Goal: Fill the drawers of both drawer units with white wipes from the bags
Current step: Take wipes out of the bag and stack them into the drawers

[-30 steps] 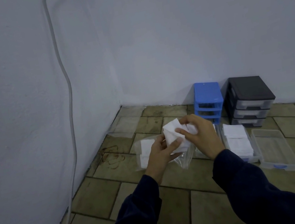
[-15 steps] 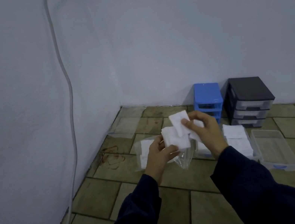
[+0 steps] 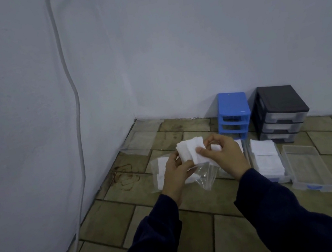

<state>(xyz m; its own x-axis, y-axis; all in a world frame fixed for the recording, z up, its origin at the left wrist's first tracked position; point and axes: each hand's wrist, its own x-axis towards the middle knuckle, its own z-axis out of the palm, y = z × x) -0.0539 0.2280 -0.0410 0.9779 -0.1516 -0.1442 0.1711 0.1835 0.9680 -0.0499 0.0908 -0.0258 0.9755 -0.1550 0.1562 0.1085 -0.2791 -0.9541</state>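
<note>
My left hand grips a stack of white wipes together with a clear plastic bag that hangs below it. My right hand pinches the right side of the same stack with thumb and fingers. Against the far wall stand a blue drawer unit and a black drawer unit. On the floor to the right lie a clear drawer holding white wipes and a clear drawer with nothing in it. Another bag of wipes lies on the tiles behind my left hand.
An empty flat clear bag lies in the corner by the left wall. A grey cable runs down the left wall to the floor. The tiled floor spreads out in front of me.
The wipe my right hand had lifted above the stack has come back down against it. Both hands now hold the stack a little higher and closer together.
</note>
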